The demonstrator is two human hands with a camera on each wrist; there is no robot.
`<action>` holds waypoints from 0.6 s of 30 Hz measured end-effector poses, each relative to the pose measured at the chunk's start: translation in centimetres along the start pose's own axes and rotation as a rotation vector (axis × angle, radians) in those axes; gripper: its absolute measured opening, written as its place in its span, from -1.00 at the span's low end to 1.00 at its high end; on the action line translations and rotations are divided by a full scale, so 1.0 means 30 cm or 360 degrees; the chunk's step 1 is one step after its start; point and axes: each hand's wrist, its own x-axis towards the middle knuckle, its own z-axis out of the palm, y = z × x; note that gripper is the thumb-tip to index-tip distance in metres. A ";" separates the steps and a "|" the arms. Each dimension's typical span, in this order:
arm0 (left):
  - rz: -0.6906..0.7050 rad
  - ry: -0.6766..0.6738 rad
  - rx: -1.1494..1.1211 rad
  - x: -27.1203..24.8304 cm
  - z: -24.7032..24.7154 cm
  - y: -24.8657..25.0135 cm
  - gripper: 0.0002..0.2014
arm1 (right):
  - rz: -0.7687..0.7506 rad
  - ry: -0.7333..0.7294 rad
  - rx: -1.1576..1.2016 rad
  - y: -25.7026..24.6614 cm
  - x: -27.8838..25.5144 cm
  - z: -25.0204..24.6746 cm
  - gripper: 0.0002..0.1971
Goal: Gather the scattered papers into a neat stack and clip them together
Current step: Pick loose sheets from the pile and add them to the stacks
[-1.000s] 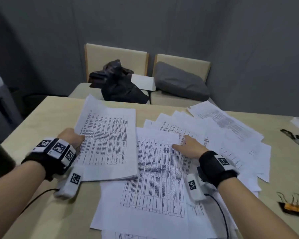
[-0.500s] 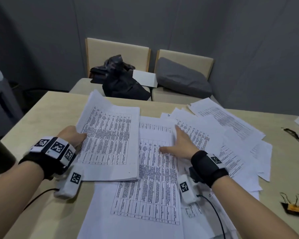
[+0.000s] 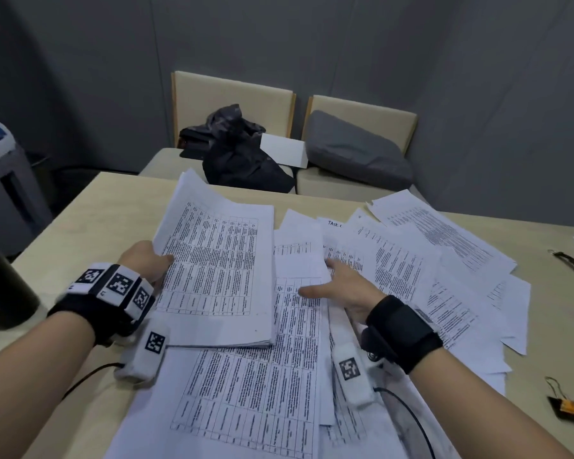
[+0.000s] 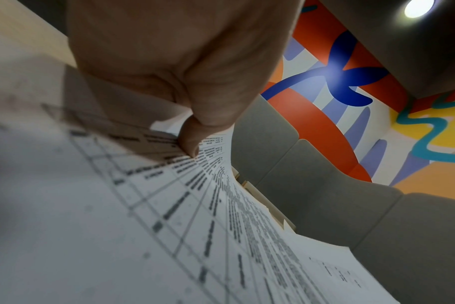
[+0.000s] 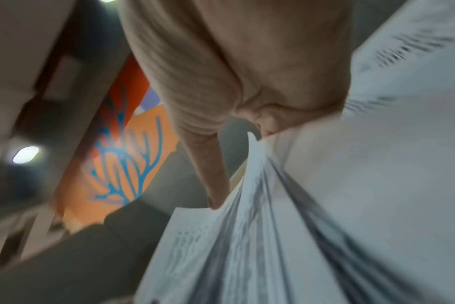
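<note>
Grey partition walls and two beige chairs (image 3: 232, 104) stand behind a pale wooden table (image 3: 90, 220) strewn with printed sheets. Gathering is under way; clipping is not yet begun.

Left hand (image 3: 145, 265): thumb on top, fingers curled under the near-left edge of the gathered stack (image 3: 219, 270), pinching it. The left wrist view confirms the thumb pressed onto the top sheet, the stack's edge bowed upward at the pinch. The stack extends away from this grip, toward the far side and to its right.

Right hand (image 3: 343, 286): fingers extended and spread flat on a loose sheet (image 3: 299, 256) lying just right of the stack. It presses; it does not clasp. The right wrist view is blurred, showing a fingertip against lifted sheet edges and little more.

Scattered papers (image 3: 428, 260) fan out to the right of and beyond the right hand; more lie nearer the person, partly under the stack.

Binder clips (image 3: 570, 404) sit well apart, to the near right of the right hand, untouched.

Judgement: the next move calls for sliding the pressed sheet leftward onto the stack while the left hand keeps it steady. Many sheets remain, so the task is at an early to middle stage
</note>
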 end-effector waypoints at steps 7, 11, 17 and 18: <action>0.0025 -0.0015 -0.0030 -0.006 -0.004 -0.001 -0.76 | -0.0051 -0.0109 -0.0320 0.021 -0.103 -0.047 -0.82; 0.0039 -0.0024 -0.0043 -0.003 -0.008 -0.005 -0.77 | -0.0010 0.0447 0.0061 0.026 -0.106 -0.207 -0.85; 0.0036 -0.0030 -0.0042 0.002 -0.006 -0.006 -0.76 | 0.0196 0.0143 0.0132 0.094 -0.119 -0.263 -0.70; 0.0033 -0.0032 -0.0041 0.000 -0.006 -0.005 -0.76 | 0.0209 0.0167 0.0051 0.104 -0.126 -0.251 -0.70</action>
